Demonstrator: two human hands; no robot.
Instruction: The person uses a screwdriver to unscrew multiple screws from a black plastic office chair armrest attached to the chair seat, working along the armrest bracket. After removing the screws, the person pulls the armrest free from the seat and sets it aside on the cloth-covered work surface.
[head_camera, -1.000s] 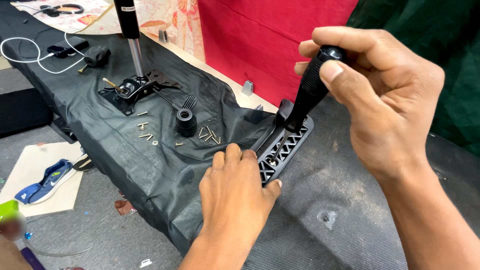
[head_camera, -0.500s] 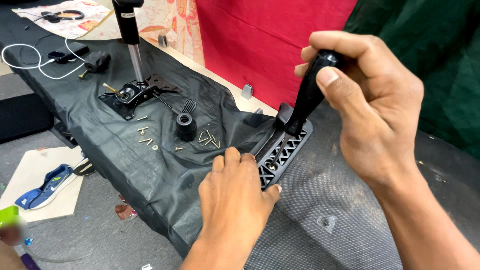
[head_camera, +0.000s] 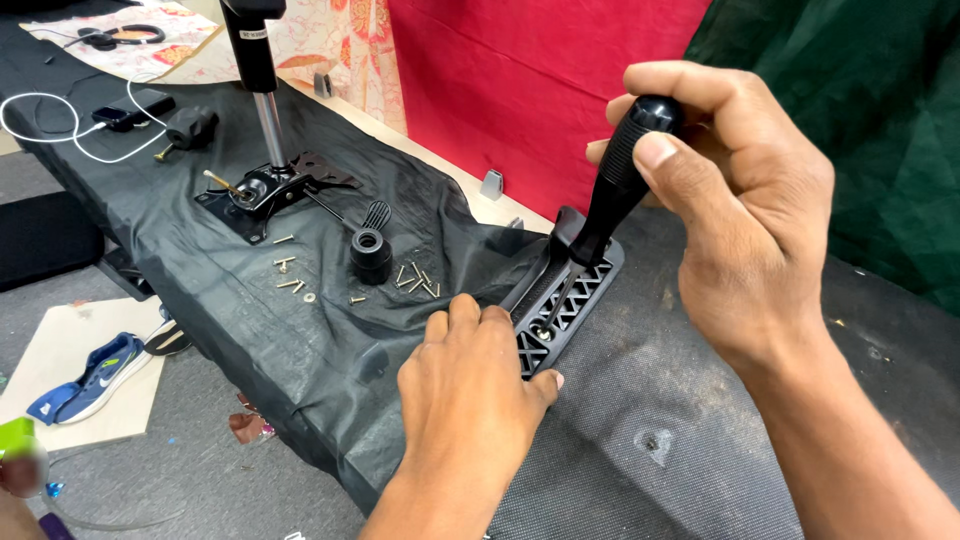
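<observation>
Black plastic covers a long bench (head_camera: 200, 300) running from 10 o'clock toward the centre of the view. At the centre lies a black ribbed plastic bracket (head_camera: 565, 305), flat on a grey mesh surface (head_camera: 620, 440). The left hand (head_camera: 470, 390), at 6 o'clock, presses down flat on the near end of the bracket, fingers together. The right hand (head_camera: 740, 210), at 2 o'clock, is closed around the black handle of a screwdriver (head_camera: 610, 200), thumb pressed along the grip; the tip stands on a screw head in the bracket's lattice. Whether that screw is fully seated cannot be told. At 9 o'clock from the bracket, loose brass screws (head_camera: 415, 280) and a small black cylinder (head_camera: 371, 255) lie on the plastic, so by the look of it more fastening remains. Farther off, at 10 o'clock, a metal plate with an upright chrome column (head_camera: 265, 150) stands unattached. A blue shoe (head_camera: 90, 375) rests on the floor at 8 o'clock
</observation>
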